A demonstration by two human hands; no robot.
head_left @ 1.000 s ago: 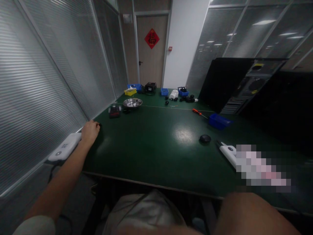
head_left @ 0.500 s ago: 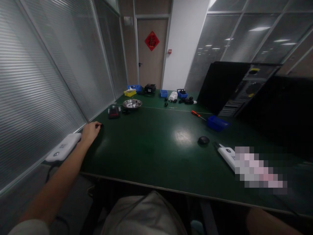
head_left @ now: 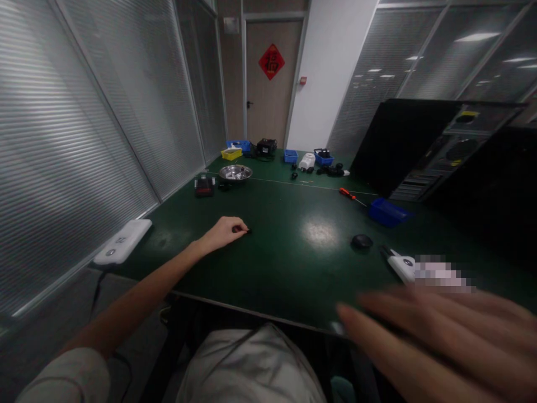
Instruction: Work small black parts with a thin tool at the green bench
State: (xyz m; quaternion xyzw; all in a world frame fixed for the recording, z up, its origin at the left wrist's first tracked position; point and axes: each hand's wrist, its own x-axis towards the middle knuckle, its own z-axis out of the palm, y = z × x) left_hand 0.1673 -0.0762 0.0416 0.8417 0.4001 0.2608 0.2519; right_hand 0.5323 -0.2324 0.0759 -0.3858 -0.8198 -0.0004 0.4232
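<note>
Small dark object (head_left: 249,231), centre of frame: I pinch it in left grip (head_left: 226,230); grasp looks done, release not; right grip (head_left: 448,336), lower right, fingers spread.

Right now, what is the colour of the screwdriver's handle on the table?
The screwdriver's handle is orange-red; it shows in the head view.
</note>
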